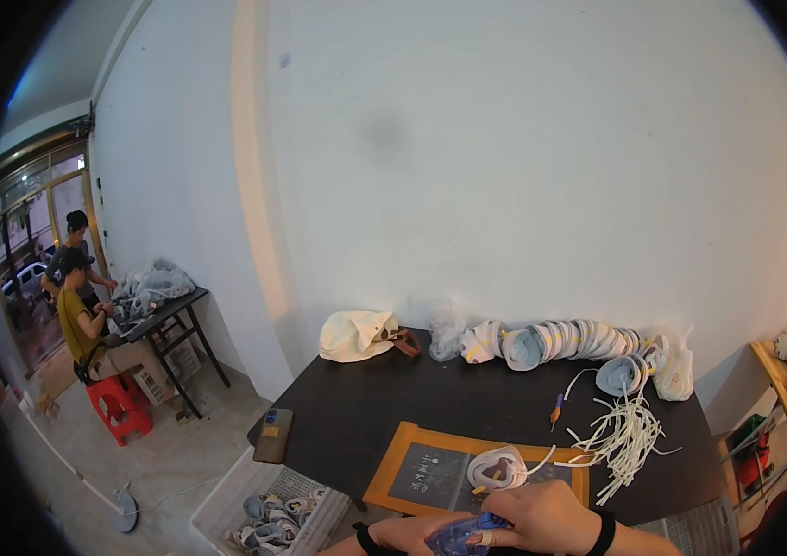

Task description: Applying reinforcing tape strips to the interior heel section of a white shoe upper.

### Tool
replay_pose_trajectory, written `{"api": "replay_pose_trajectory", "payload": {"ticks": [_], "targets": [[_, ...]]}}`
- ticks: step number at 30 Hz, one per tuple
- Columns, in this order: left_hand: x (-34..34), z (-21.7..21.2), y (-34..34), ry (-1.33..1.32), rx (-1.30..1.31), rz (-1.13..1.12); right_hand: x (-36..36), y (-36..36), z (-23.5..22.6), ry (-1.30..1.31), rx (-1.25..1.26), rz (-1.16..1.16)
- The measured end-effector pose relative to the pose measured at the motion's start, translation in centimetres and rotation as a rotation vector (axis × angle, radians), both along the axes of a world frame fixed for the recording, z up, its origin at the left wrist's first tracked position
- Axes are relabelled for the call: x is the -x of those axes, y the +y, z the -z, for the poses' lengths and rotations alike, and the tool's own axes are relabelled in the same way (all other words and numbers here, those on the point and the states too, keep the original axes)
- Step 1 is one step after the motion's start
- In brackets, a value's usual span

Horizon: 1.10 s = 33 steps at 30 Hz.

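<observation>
Low in the middle, my left hand (404, 532) is closed round a blue, see-through plastic object (456, 537), whose kind I cannot make out. My right hand (549, 517) is bent over the same object, fingers curled against it; a pale band wraps one of its fingers. Just beyond the right hand lies a white, ring-shaped fabric piece (495, 468) with yellow marks and a thin white strip trailing from it. It rests on an orange-framed board (416, 471) with a dark centre. The lower parts of both hands run past the picture's edge.
The dark table (347, 398) carries a phone (272, 435), a cream bag (354, 335), a row of nested white-grey fabric pieces (579, 340), a bundle of white strips (629, 435) and an orange-handled tool (556, 411). A crate (324, 514) of fabric pieces stands left. Two people work farther off.
</observation>
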<state>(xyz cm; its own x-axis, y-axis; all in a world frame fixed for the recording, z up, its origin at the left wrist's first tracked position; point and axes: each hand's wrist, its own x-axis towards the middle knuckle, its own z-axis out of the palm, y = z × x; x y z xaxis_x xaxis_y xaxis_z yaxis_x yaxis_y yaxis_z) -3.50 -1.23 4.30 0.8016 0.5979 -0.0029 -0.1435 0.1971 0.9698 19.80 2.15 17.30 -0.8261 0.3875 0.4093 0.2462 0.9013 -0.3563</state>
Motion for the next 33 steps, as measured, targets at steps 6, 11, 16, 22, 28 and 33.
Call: {"api": "replay_pose_trajectory", "payload": {"ticks": [6, 11, 16, 22, 28, 33], "targets": [[0.1, 0.2, 0.5, -0.043, -0.060, 0.105, -0.1, 0.3, -0.3, 0.079, 0.103, -0.199], [0.5, 1.7, 0.8, -0.132, -0.082, 0.088, -0.4, 0.8, -1.0, 0.136, 0.087, -0.346], [-0.7, -1.5, -1.0, -0.162, -0.071, -0.128, -2.3, 1.7, 0.0, 0.545, 0.277, 0.046], [-2.0, -5.7, -3.6, -0.132, -0.157, -0.657, -4.6, 3.2, 9.6, 0.737, 0.713, 0.320], [-1.6, -9.7, -4.1, 0.100, -0.699, -0.815, -5.5, 4.4, 16.3, 0.859, 0.789, 0.485], [-2.8, -11.4, -3.8, 0.057, -1.273, -0.923, -6.5, 5.2, 21.3, 0.883, 0.672, 0.541]]}}
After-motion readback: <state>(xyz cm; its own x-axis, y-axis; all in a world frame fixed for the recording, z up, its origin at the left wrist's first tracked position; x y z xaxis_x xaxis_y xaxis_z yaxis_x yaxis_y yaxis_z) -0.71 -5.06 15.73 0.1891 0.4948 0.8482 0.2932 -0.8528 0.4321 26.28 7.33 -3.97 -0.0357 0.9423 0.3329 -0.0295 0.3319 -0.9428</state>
